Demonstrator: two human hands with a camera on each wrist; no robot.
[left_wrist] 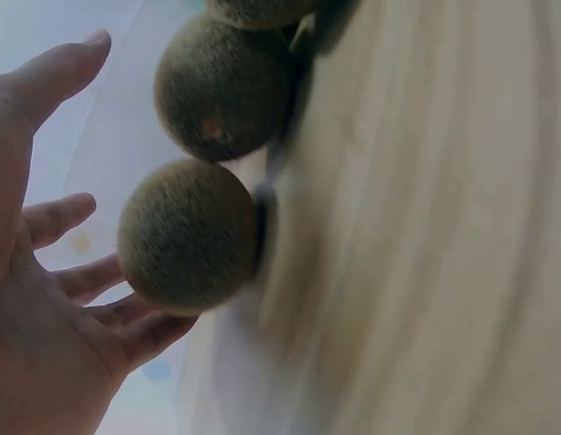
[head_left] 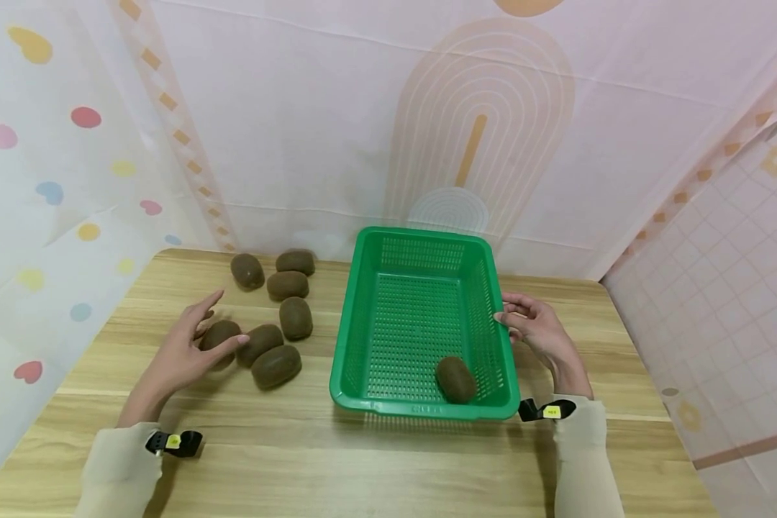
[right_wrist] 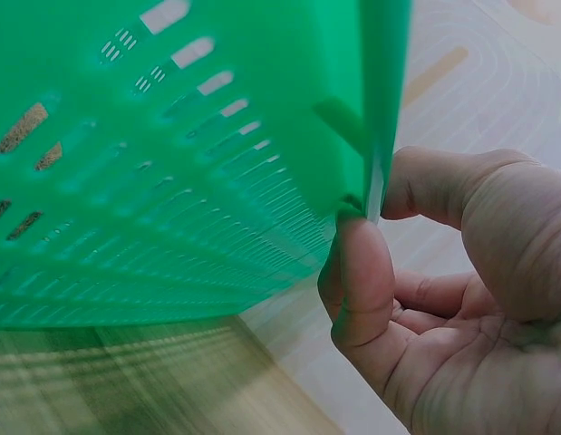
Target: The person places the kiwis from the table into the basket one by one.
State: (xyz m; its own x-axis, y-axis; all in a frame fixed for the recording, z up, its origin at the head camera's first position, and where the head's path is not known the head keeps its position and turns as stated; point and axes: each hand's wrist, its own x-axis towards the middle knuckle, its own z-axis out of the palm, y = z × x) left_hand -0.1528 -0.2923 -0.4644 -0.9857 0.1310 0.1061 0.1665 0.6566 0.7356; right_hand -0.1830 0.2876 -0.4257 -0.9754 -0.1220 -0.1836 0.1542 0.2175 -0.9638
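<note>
My left hand reaches around a brown kiwi at the left end of a row. In the left wrist view its thumb stands apart from this kiwi, while the fingers spread behind it and overlap its edge. Right beside it lies another kiwi. My right hand pinches the right rim of a green plastic basket between thumb and fingers, as the right wrist view shows at the rim. One kiwi lies in the basket's near right corner.
Several more kiwis, such as one at the front and one at the back, lie left of the basket on the wooden table. A patterned cloth wall rises behind the table's far edge.
</note>
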